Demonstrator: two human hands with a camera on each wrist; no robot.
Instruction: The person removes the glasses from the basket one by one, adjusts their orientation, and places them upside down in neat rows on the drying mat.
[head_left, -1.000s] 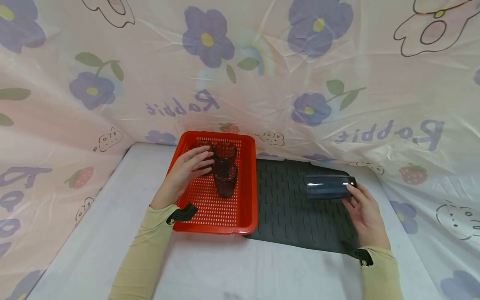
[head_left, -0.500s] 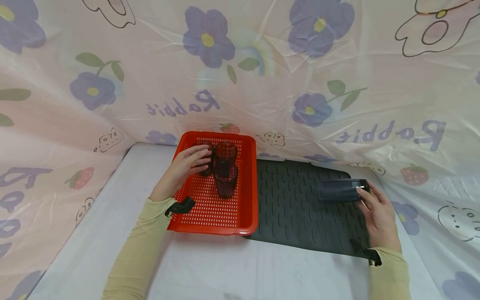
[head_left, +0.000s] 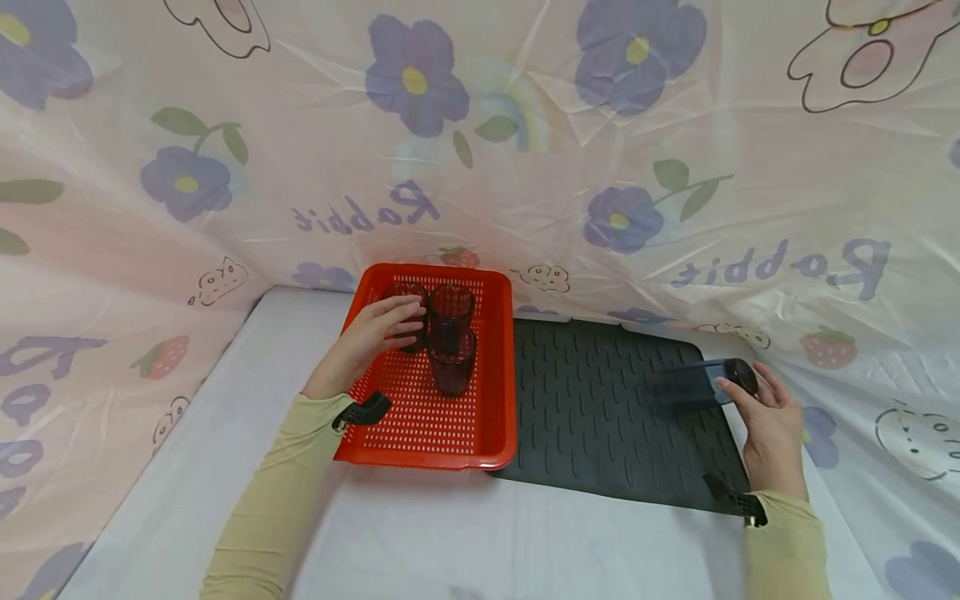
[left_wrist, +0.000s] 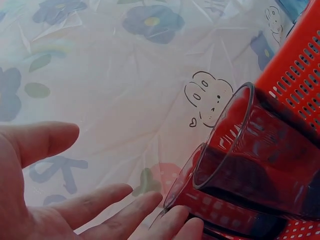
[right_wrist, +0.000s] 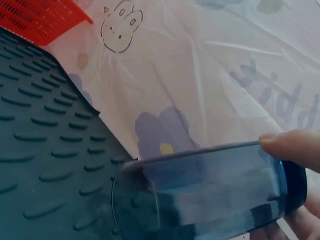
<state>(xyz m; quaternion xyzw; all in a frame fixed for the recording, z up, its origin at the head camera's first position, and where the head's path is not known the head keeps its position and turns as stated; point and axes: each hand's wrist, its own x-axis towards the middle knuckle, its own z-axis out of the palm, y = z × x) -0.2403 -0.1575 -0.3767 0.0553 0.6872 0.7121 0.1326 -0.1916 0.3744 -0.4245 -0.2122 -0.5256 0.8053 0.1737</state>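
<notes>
A clear blue drinking glass lies sideways in the air over the right part of the dark ribbed mat. My right hand grips it near its thick base, thumb on one side, its mouth pointing left. In the red basket three dark-looking glasses stand close together: a front glass, a back glass and a left glass. My left hand hovers at the left glass, partly hiding it. Its fingers are extended and the thumb stands apart; whether fingertips touch the glass, I cannot tell.
The basket stands on the white table, against the mat's left edge. Behind and at both sides hangs a printed curtain with flowers and rabbits. It meets the table close behind the basket and mat.
My right hand has moved right with the blue glass, whose base now turns more toward the head camera. The left hand has shifted only slightly; the basket and its glasses stay put.
</notes>
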